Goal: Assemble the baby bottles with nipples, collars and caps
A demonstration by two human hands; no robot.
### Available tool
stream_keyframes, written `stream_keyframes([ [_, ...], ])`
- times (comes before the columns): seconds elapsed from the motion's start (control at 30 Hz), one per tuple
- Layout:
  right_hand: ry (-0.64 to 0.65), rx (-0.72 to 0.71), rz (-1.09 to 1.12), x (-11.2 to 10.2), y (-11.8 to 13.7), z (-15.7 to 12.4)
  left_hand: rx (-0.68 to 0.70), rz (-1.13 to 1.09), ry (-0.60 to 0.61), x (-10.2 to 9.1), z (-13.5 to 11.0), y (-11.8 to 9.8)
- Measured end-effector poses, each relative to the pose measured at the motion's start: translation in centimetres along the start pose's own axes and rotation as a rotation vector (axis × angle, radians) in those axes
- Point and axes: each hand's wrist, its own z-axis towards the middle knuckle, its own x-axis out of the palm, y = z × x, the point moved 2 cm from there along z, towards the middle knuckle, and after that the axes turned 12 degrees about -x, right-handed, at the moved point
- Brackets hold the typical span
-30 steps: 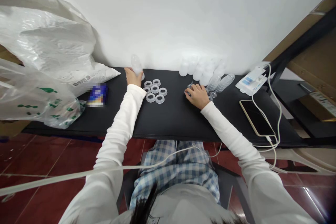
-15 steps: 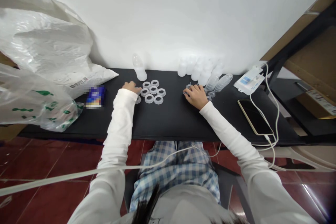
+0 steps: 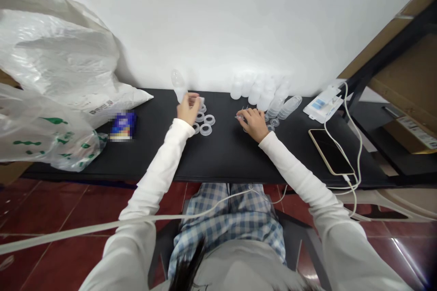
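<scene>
The left hand [image 3: 188, 108] has moved from the near side of the ring cluster up onto its far side, fingers together and curled, just in front of the translucent plastic bottle [image 3: 178, 84]; whether they clamp a ring cannot be told. The palm now hides some clear plastic rings [image 3: 205, 129]. The right hand [image 3: 251, 123], fingers curled together, stays over small clear pieces [image 3: 241, 118] on the black table [image 3: 225, 154], grip unclear.
</scene>
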Motion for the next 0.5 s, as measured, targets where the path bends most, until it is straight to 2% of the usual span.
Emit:
stream_keyframes([
  [0.1,-0.186,0.069,0.296,-0.5,0.3,0.2,-0.195,-0.377,0.327,4.5,-2.2,0.7],
  [0.17,-0.307,0.101,0.499,-0.8,0.5,0.2,-0.288,-0.528,0.473,7.0,-3.7,1.0],
  [0.23,-0.384,0.125,0.649,-1.0,0.4,0.2,-0.323,-0.615,0.554,8.6,-4.8,1.0],
  [0.3,-0.412,0.131,0.699,-1.0,0.3,0.2,-0.306,-0.666,0.604,9.7,-5.5,0.8],
  [0.5,-0.432,0.155,0.574,-1.0,-0.1,0.2,-0.154,-0.602,0.66,10.4,-5.6,0.2],
])
